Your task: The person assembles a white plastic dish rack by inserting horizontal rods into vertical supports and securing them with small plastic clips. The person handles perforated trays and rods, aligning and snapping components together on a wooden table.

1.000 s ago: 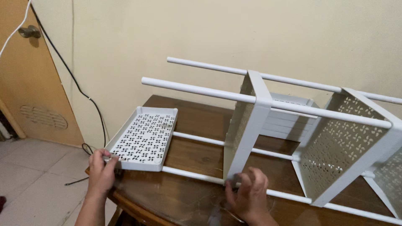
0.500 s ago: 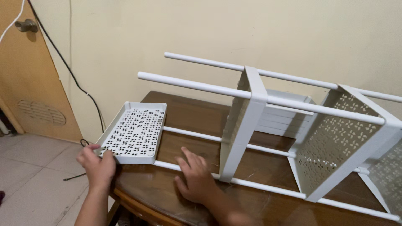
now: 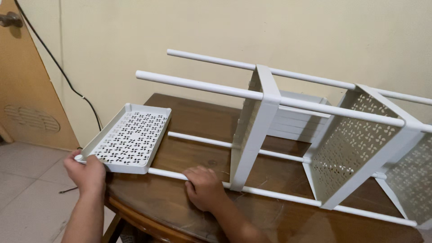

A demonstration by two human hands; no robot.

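Rack is lying on its side on the wooden desk (image 3: 189, 211), partly assembled.

Done, as far as visible: two perforated white shelf trays already threaded on the four white poles, the middle tray (image 3: 254, 130) edge-on to camera and the right tray (image 3: 355, 148) further along. Part of another perforated panel (image 3: 411, 180) shows at the right edge; cannot tell if it is seated. A stack of white parts (image 3: 297, 118) sits against the wall behind the rack.

In hand: the end tray (image 3: 130, 137) at the left, tilted, hanging partly past the desk edge. Its near corner meets the front lower pole (image 3: 279, 195); the rear lower pole (image 3: 202, 140) stops just short of it. The two upper poles (image 3: 198, 84) stick out free, well apart from the tray, no socket engaged.

Left hand (image 3: 87, 173): closed around the tray's near-left corner, thumb on top of the rim.
Right hand (image 3: 204, 186): palm down, fingers curled over the front lower pole, pressing it to the desk, just beside the middle tray.

Left, by my read: end tray not square to the poles, at most one of four corners mated. Rack not yet upright.
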